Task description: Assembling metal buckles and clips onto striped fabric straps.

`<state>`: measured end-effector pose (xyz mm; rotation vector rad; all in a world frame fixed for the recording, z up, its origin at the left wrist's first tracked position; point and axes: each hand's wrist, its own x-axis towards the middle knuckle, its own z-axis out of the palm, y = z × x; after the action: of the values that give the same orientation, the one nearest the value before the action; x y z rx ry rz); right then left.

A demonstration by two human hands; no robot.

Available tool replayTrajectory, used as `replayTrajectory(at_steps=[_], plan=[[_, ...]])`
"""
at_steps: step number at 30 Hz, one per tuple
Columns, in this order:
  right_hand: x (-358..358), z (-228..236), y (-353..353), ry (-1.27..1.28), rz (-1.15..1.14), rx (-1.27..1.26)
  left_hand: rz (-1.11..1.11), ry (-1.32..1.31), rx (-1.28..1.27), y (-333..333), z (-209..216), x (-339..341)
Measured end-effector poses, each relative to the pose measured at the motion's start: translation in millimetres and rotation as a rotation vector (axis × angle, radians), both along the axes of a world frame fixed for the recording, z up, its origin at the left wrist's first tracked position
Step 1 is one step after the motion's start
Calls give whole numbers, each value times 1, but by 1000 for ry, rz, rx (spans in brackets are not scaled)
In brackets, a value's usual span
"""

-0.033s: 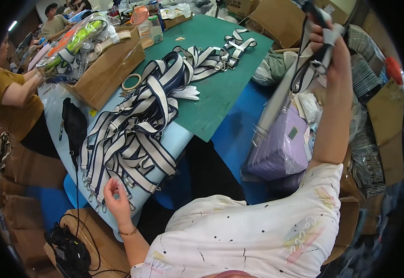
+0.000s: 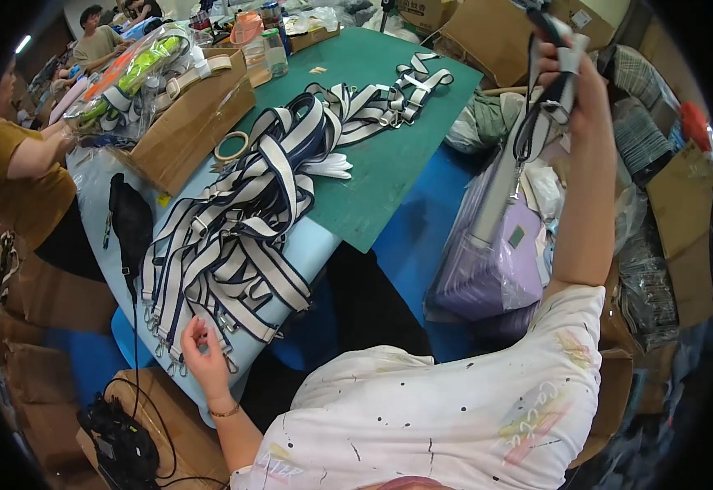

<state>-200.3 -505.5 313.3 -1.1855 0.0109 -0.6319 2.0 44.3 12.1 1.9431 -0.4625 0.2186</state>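
My right hand (image 2: 581, 77) is raised at the upper right, closed around a bundled navy-and-white webbing strap (image 2: 528, 135). The strap's loops and a metal fitting hang below the fist, with a long end trailing down over a purple wrapped stack. Low on the left, my left hand (image 2: 199, 347) hovers at the near end of a heap of similar straps (image 2: 283, 155). Its fingers are loosely bent, and nothing shows between them. Metal snap hooks (image 2: 175, 365) hang off the table edge beside it.
The heap spreads over a light blue table (image 2: 315, 245) and a green mat (image 2: 364, 200). A cardboard box (image 2: 197, 122) of bagged goods stands at the left, near a person in mustard (image 2: 25, 159). Purple wrapped goods (image 2: 487, 269) lie at right; a black cable (image 2: 136, 327) hangs at left.
My right hand has shifted slightly left, and the hanging strap has swung with it. The left hand stays nearly in place.
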Motion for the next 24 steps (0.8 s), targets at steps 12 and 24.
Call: replayTrajectory(at_steps=[12, 24], plan=[[127, 16, -166, 191, -831, -243, 117, 68, 78, 6, -3, 1], [282, -253, -245, 528, -673, 316, 111, 30, 204, 1, -3, 4]])
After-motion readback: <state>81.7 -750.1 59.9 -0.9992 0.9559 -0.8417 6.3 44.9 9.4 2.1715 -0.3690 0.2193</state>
